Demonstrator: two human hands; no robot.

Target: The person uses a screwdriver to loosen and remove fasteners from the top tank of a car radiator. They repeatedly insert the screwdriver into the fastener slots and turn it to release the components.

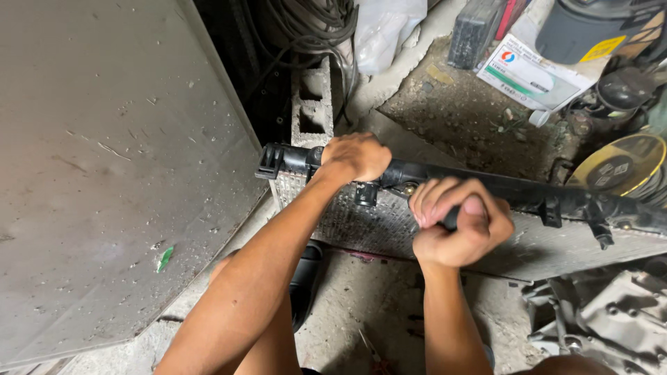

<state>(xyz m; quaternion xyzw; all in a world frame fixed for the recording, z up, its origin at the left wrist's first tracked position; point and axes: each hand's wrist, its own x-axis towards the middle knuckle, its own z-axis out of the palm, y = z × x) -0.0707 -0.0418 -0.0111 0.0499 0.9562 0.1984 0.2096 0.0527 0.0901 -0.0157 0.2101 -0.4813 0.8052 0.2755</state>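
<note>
2 hands on radiator [417, 229], standing on edge on dirty concrete floor [361, 312], leaning by grey block [311, 104]. Your left hand [356, 156] closed over black top tank [500, 189] near its left end. Your right hand [458, 222] fisted tight around small dark tool or handle, can't tell which. Push too hard: soft metal fins may bend, plastic tank may crack. Tool slips: knuckles could hit fins. Radiator could tip toward engine parts [611, 319] at right.

The right hand [458, 222] closes over whatever it grips so that thing cannot be told, the left hand [356, 156] covers part of the radiator's black top tank [514, 191], whose far end runs off the right edge, and the core's [375, 226] lower part is hidden behind the arms.
</note>
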